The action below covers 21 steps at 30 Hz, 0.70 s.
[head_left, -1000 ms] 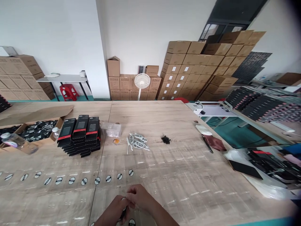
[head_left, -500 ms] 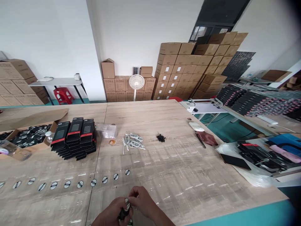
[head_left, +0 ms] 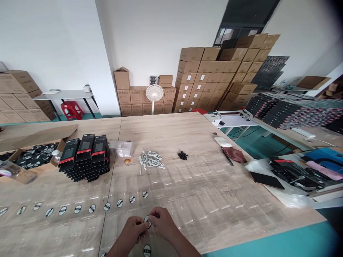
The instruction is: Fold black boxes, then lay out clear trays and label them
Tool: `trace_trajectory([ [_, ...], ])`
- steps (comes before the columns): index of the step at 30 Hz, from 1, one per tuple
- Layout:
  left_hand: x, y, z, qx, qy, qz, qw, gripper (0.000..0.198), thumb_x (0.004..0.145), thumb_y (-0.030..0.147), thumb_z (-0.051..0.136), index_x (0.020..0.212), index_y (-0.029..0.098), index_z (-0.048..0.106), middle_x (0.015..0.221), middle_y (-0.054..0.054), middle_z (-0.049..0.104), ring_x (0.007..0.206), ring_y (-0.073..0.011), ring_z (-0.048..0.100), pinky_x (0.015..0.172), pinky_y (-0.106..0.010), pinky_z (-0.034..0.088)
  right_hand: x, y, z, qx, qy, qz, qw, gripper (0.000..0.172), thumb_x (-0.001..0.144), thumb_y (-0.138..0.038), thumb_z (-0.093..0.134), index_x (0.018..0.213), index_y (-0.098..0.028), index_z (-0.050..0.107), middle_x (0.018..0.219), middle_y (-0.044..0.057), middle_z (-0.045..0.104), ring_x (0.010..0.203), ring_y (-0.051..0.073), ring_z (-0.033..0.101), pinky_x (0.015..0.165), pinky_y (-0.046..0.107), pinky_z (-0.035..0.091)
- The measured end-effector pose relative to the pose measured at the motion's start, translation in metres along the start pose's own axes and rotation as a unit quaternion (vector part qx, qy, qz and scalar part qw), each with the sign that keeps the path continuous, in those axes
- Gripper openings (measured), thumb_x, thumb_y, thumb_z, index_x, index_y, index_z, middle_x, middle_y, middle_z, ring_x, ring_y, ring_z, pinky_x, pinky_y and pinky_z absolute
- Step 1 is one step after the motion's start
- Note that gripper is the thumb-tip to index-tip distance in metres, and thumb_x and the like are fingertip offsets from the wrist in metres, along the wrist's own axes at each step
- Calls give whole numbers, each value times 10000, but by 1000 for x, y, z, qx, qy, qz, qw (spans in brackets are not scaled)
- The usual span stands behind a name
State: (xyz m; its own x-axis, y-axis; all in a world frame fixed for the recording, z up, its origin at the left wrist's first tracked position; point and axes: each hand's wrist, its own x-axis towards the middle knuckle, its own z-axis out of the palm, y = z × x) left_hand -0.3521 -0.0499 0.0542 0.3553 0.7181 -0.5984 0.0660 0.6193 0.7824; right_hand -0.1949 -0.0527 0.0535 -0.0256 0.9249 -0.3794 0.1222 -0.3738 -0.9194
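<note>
My left hand (head_left: 132,230) and my right hand (head_left: 164,222) meet low in the middle of the view. Between their fingertips is a round black-and-white label (head_left: 147,221), its edges partly covered by fingers and thumbs. Both hands are closed in a pinch at it. Whatever else lies under my left fingers is hidden. Just below the hands is another round label (head_left: 147,250) on clear plastic. Beyond them, several similar labels (head_left: 119,203) form a row to the left across clear plastic packs (head_left: 171,192) on the wooden table.
Black boxes (head_left: 85,153) are stacked at the left, beside an open carton (head_left: 49,162) of small dark parts. White cables (head_left: 152,159) and a pile of small black pieces (head_left: 182,155) lie further back. A phone (head_left: 266,180) rests near the right edge.
The round label has moved slightly right and toward the table's far side, between both hands. The dark object seen in my left hand is no longer visible. The label below is more exposed.
</note>
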Motion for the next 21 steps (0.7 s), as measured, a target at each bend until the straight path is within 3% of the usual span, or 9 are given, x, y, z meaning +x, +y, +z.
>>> trace_trajectory([
  [6, 7, -5, -5, -46, 66, -4, 997, 561, 463, 685, 726, 599, 173, 541, 547, -11, 648, 369, -84, 431, 401, -222, 114, 25, 6, -8, -33, 49, -6, 998, 208, 690, -385, 614, 649, -182, 589, 571, -29, 554, 569, 131, 511, 565, 241, 394],
  [14, 2, -3, -11, -86, 129, -21, 988, 469, 519, 572, 750, 663, 159, 581, 679, -60, 707, 472, -109, 545, 393, -194, 182, 84, -4, -57, -154, 129, 33, 979, 247, 809, -385, 609, 687, -171, 602, 710, 5, 627, 726, 172, 582, 685, 299, 439],
  [17, 3, -2, -12, -92, 144, -22, 985, 462, 492, 553, 770, 631, 161, 569, 653, -63, 702, 469, -105, 530, 392, -191, 181, 85, -10, -63, -169, 131, 36, 976, 172, 824, -322, 612, 777, -158, 628, 832, 34, 653, 795, 166, 587, 732, 305, 440],
  [21, 4, 0, -10, -101, 149, -22, 983, 459, 456, 519, 801, 625, 166, 561, 612, -41, 684, 453, -90, 499, 398, -188, 185, 63, -11, -42, -132, 63, 40, 988, 187, 797, -318, 580, 719, -161, 642, 697, 23, 653, 670, 154, 590, 618, 256, 430],
])
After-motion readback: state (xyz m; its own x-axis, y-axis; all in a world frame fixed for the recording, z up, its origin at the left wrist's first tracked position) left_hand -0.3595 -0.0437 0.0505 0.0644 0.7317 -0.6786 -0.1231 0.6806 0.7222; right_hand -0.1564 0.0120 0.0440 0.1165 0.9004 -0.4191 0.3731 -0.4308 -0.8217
